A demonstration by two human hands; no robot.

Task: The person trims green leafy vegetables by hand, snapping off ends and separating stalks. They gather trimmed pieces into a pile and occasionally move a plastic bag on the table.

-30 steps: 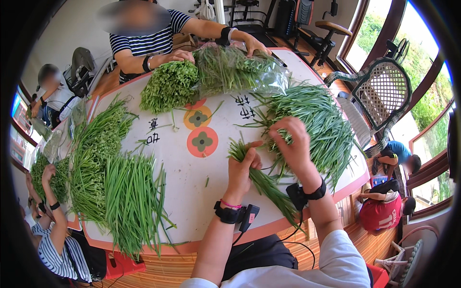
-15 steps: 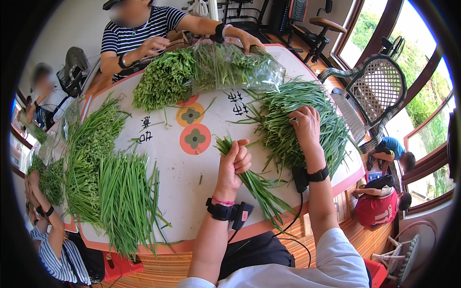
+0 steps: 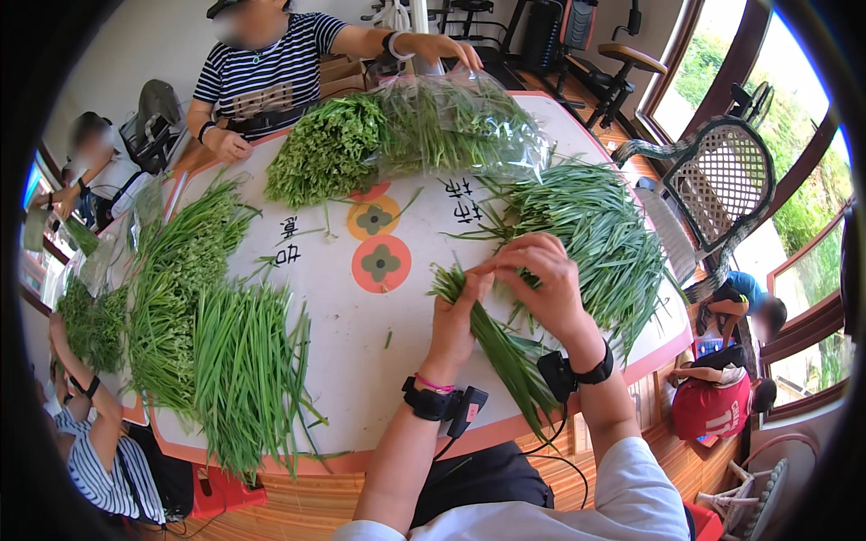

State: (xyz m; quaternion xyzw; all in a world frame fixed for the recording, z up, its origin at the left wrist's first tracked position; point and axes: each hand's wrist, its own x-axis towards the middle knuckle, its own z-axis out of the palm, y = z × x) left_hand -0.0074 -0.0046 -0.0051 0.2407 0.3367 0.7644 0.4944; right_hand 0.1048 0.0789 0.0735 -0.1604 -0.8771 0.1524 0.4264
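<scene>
My left hand (image 3: pixel 458 317) is closed round a small bunch of green chives (image 3: pixel 512 365). The cut ends stick up past my thumb, and the long leaves hang down to the right toward the table's near edge. My right hand (image 3: pixel 541 278) meets the left at the top of the bunch, thumb and fingers pinched together beside my left thumb. Whatever is in that pinch, perhaps a thin stalk, is too small to make out. Just beyond my right hand lies a large loose heap of chives (image 3: pixel 600 239).
The white table (image 3: pixel 361 352) has a pink rim. On its left lie long chives (image 3: pixel 244 379) and budded stalks (image 3: pixel 167 307). At the far side are a budded pile (image 3: pixel 329 149) and a clear plastic bag of greens (image 3: pixel 460 131); a person in stripes (image 3: pixel 275 63) touches the bag.
My right hand has moved from the heap leftward to the bunch, meeting my left hand. The left hand has shifted slightly right. The person opposite has lowered one hand to the table.
</scene>
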